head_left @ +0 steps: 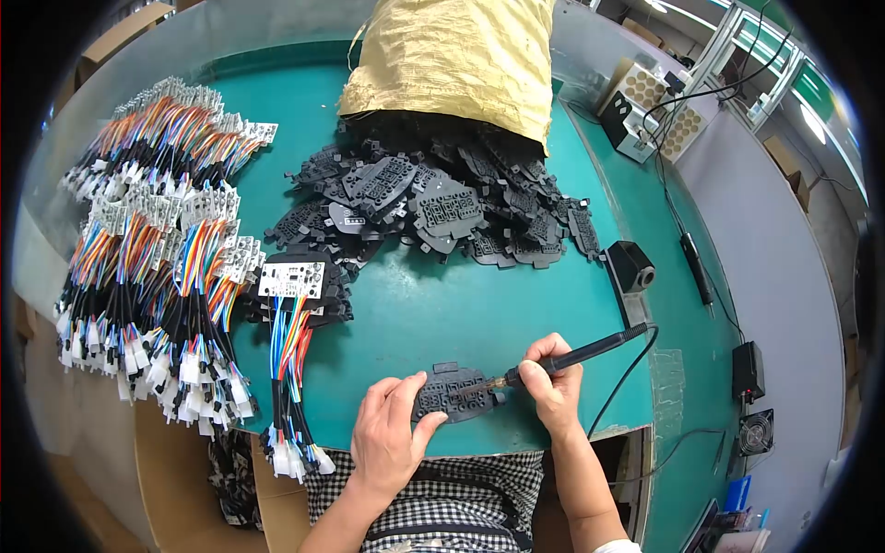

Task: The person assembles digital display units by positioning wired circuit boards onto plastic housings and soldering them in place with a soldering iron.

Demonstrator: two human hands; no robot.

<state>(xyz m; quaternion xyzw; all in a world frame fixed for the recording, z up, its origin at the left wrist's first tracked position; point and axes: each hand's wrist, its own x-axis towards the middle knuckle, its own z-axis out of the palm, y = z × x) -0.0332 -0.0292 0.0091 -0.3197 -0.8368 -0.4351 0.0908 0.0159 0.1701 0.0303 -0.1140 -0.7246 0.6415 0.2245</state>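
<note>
My left hand [387, 431] grips the left side of a black molded plastic part [454, 394], which lies near the table's front edge. In my right hand [551, 382] is a soldering iron [590, 348], held like a pen and slanting up to the right. Its tip reaches the right part of the plastic piece; whether it touches cannot be made out. Left of my hands, white circuit boards [292, 279] with colored wires and white connectors rest on a stack of black parts.
A yellow woven sack [452, 64] spills a heap of black plastic parts [447, 207] at the back. Bundles of wired boards [147, 267] fill the left side. A soldering iron stand [631, 267] is at the right, with the iron's cord [636, 373] looping below it.
</note>
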